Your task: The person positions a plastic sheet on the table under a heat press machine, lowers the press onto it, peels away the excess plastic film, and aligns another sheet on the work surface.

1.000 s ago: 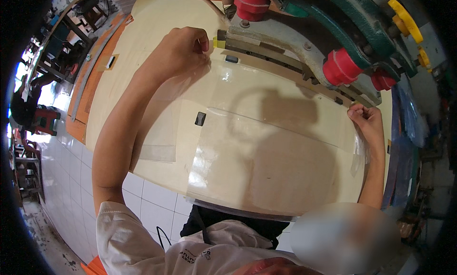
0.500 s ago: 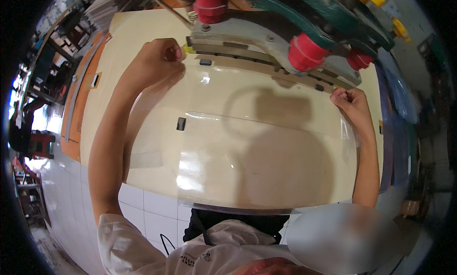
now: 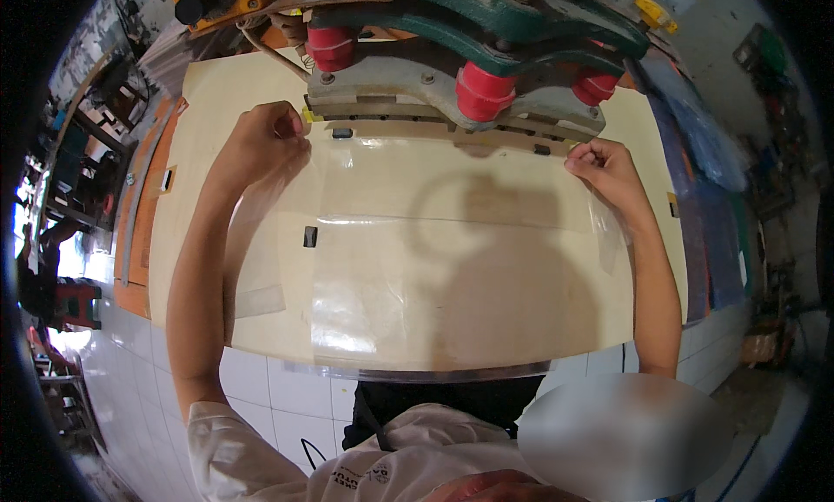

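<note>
A clear plastic sheet point(image 3: 365, 276) lies over a cream board point(image 3: 208, 94), with glare on it and its near part reaching the board's front edge. At its far left corner, my left hand point(image 3: 261, 142) is closed, with thumb and fingers pinched on the sheet's edge. My right hand point(image 3: 604, 168) pinches at the far right corner in the same way, its fingertips partly hidden. Just beyond both hands is the long metal bar point(image 3: 417, 111) of a green press point(image 3: 417, 24). Small black blocks point(image 3: 343, 133) sit along the sheet's far edge, and another black block point(image 3: 310, 236) lies by its left side.
Red cylindrical mounts point(image 3: 485, 92) join the press to its grey plate, low above the board. An orange board point(image 3: 143, 224) with a metal strip lies at left. Bluish plastic sheets point(image 3: 712, 241) are at right. White floor tiles point(image 3: 295, 398) show in front.
The whole view has shifted, so the press sits further left in it. Both hands keep about the same places at the sheet's far corners, and the sheet shows no clear movement.
</note>
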The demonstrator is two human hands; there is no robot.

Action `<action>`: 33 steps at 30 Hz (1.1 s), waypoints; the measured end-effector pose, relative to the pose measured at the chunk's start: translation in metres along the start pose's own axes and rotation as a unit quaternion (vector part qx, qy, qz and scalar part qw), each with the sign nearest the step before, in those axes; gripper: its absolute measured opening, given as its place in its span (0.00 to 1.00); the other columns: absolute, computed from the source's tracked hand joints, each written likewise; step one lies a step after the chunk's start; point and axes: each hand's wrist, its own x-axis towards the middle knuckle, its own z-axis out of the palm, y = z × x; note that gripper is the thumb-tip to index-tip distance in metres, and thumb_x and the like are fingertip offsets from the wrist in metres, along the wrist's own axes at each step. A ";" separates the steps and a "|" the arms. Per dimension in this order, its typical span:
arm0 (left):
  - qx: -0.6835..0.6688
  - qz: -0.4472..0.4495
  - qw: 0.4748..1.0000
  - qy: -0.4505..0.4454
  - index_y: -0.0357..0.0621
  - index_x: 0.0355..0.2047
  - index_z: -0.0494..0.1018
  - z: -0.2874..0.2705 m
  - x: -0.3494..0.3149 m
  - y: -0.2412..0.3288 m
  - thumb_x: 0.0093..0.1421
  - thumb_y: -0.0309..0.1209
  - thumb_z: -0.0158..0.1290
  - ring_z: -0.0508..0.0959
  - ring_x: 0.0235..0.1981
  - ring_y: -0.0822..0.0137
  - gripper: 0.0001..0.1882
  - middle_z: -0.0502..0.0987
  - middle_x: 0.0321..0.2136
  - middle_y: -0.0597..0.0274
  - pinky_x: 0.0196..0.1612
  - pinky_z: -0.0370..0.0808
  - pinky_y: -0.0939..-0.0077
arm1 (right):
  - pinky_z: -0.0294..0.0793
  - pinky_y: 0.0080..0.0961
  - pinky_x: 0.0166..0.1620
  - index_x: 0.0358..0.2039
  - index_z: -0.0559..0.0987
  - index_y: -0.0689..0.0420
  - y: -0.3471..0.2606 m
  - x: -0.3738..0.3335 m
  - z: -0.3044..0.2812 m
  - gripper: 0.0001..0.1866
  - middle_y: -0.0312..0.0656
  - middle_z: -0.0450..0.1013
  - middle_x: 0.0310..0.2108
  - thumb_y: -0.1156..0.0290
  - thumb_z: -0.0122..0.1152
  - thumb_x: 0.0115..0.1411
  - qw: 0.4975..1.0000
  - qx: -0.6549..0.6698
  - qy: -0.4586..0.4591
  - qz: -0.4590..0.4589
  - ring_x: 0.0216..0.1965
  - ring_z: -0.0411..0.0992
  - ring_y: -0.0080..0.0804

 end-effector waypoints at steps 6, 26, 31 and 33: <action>0.004 0.010 1.000 0.003 0.39 0.26 0.70 0.001 0.001 -0.001 0.49 0.24 0.62 0.72 0.25 0.75 0.10 0.73 0.21 0.65 0.30 0.71 0.77 | 0.61 0.15 0.26 0.27 0.81 0.61 0.008 0.003 -0.002 0.05 0.27 0.68 0.19 0.74 0.68 0.52 1.000 -0.003 0.001 -0.016 0.22 0.62 0.13; 0.005 -0.015 1.000 -0.010 0.39 0.26 0.72 -0.002 0.005 -0.011 0.46 0.29 0.62 0.78 0.27 0.64 0.11 0.78 0.24 0.56 0.34 0.74 0.71 | 0.60 0.13 0.25 0.26 0.81 0.61 0.004 0.003 0.002 0.03 0.28 0.70 0.19 0.77 0.67 0.52 1.000 0.019 -0.009 0.000 0.21 0.63 0.12; -0.011 0.000 1.000 -0.004 0.39 0.26 0.72 -0.001 0.008 -0.013 0.45 0.29 0.63 0.78 0.27 0.65 0.11 0.78 0.24 0.57 0.34 0.73 0.72 | 0.61 0.14 0.27 0.26 0.80 0.61 0.002 0.003 0.000 0.03 0.27 0.70 0.19 0.76 0.67 0.52 1.000 -0.009 0.007 -0.019 0.22 0.63 0.13; -0.028 0.008 1.000 -0.010 0.39 0.26 0.72 0.000 0.010 -0.012 0.45 0.29 0.63 0.77 0.27 0.66 0.12 0.78 0.23 0.57 0.34 0.73 0.73 | 0.61 0.14 0.27 0.26 0.80 0.61 0.007 0.005 -0.001 0.04 0.27 0.70 0.20 0.76 0.67 0.52 1.000 -0.004 0.002 -0.016 0.22 0.63 0.13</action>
